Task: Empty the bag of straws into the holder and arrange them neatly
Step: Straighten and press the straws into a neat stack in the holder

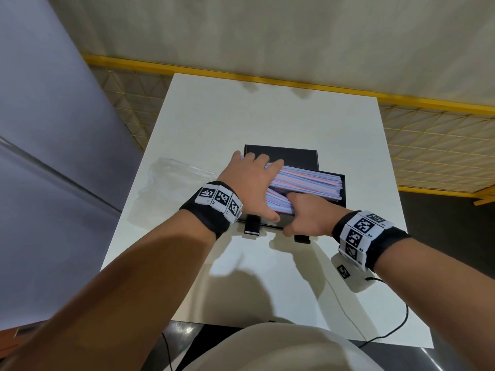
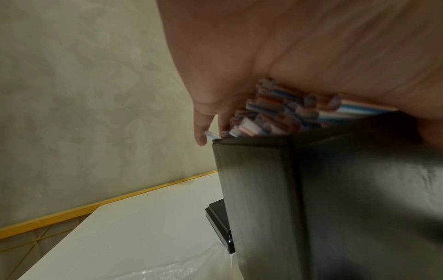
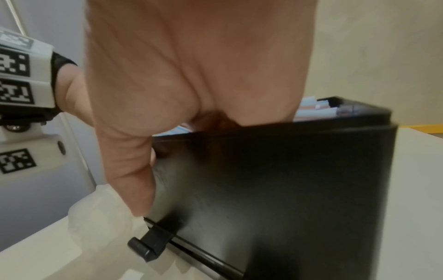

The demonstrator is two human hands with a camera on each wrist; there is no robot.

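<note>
A black straw holder (image 1: 343,195) stands mid-table with its lid (image 1: 284,156) folded back. Striped pink, blue and white straws (image 1: 308,180) fill it, lying roughly left to right. My left hand (image 1: 251,183) lies flat over their left ends, fingers spread and thumb at the near edge. In the left wrist view the fingers (image 2: 201,125) reach down past the straw ends (image 2: 275,109) at the holder's side wall (image 2: 258,189). My right hand (image 1: 302,215) grips the front wall, fingers dipped inside among the straws. Its thumb (image 3: 134,180) lies down the front face (image 3: 287,180).
The clear plastic bag (image 1: 171,178) lies crumpled and flat on the white table (image 1: 267,277), left of the holder. Two black feet (image 1: 251,226) stick out at the holder's front. A yellow mesh rack (image 1: 428,145) lines the table's far and right sides. A cable (image 1: 396,328) trails near the right corner.
</note>
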